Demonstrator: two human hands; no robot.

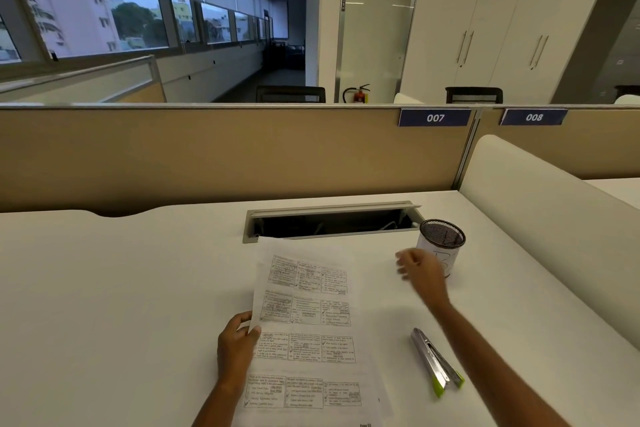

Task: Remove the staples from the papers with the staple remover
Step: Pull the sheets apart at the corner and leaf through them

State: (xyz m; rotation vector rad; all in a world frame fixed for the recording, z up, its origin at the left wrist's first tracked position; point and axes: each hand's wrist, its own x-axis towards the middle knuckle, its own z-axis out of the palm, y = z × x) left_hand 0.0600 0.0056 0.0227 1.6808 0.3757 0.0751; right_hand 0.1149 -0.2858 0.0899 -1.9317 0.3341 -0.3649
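Your left hand (239, 340) pinched the edge of the printed white papers (308, 329); right hand (420, 270) was kinda blurry, fingers loosely spread, empty, near the black mesh cup (443, 239).

Brings the left arm (214, 402) up from the bottom edge, short and close. Turns the left hand (237, 340) with its back up. Curls its fingers and thumb round the left edge of the paper (308, 288), thumb on top of the sheet. Stretches the right arm (491, 357) far out, slanting from the bottom right corner up toward the middle. Points the right hand (420, 272) forward and a bit left, palm down. Lets its fingers lie loose and nearly straight, a little spread, holding nothing. Looks blurry at the fingertips. Sets the two hands well apart, the right one farther out.
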